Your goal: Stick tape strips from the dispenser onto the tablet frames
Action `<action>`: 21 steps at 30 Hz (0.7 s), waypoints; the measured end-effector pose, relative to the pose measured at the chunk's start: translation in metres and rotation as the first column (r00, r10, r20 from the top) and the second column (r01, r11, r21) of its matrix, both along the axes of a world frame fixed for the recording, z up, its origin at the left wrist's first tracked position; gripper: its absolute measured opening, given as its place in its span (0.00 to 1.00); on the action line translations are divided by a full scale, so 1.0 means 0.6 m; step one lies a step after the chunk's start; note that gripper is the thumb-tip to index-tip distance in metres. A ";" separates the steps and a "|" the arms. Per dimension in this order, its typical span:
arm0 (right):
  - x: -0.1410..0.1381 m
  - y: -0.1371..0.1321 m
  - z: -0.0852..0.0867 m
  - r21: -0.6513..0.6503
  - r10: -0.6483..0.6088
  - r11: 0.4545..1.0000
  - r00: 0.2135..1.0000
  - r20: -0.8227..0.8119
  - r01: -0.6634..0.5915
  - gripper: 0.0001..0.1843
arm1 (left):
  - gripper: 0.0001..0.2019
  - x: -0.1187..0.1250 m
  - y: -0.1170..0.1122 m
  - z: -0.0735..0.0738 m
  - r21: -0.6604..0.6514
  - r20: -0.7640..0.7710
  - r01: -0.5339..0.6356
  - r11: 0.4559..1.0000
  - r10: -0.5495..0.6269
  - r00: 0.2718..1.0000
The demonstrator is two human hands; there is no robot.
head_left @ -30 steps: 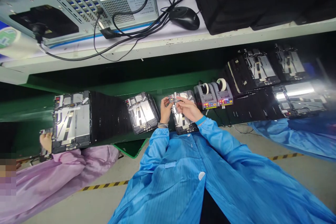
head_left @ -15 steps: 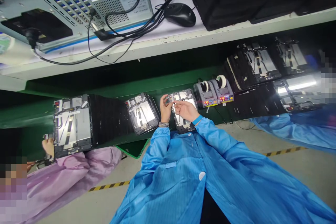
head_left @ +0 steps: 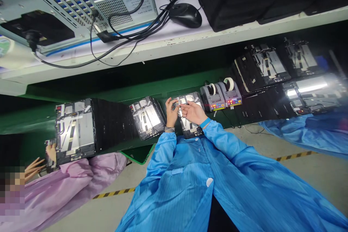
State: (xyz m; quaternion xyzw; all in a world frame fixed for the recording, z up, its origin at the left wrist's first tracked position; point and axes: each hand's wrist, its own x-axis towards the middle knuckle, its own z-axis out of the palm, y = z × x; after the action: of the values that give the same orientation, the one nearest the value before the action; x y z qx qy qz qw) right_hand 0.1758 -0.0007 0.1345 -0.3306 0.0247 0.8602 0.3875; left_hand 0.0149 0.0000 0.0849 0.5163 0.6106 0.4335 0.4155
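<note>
One panel (head_left: 187, 124) lies on the counter (head_left: 32, 119), long axis pointing away from the body, with the left hand (head_left: 172, 114) at its far left corner and the right hand (head_left: 194, 113) over its far half, fingers bent, any pinched part indistinguishable.

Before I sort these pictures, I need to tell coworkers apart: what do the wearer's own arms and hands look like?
Glossy blue smock sleeves, loose and wrinkled, cover both arms. The left hand is ungloved, with what looks like several thin dark bands around its wrist; the right hand, also ungloved, has a blue wristband.
</note>
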 end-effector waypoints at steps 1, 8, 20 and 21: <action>0.000 0.001 0.000 0.002 -0.001 1.000 1.000 0.000 0.001 0.18 | 0.10 -0.001 0.001 0.002 0.005 -0.025 0.009 1.000 -0.009 1.000; 0.003 0.003 0.017 -0.060 -0.023 0.998 1.000 -0.018 0.022 0.17 | 0.11 -0.005 0.000 0.010 0.045 -0.180 0.048 0.998 -0.039 0.983; 0.015 -0.002 0.015 0.419 -0.063 0.837 0.699 0.713 -0.352 0.16 | 0.10 -0.006 0.003 0.004 -0.009 -0.150 0.027 1.000 -0.028 0.988; 0.015 0.002 0.015 0.467 -0.149 0.741 0.560 0.815 -0.482 0.16 | 0.10 -0.007 0.003 0.003 -0.009 -0.148 0.029 1.000 -0.030 0.989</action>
State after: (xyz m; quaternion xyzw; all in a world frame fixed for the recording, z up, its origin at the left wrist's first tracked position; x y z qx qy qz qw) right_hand 0.1850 0.0007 0.1432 -0.5315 -0.4876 0.5963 0.3524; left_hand 0.0108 0.0017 0.0867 0.5545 0.6337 0.3858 0.3770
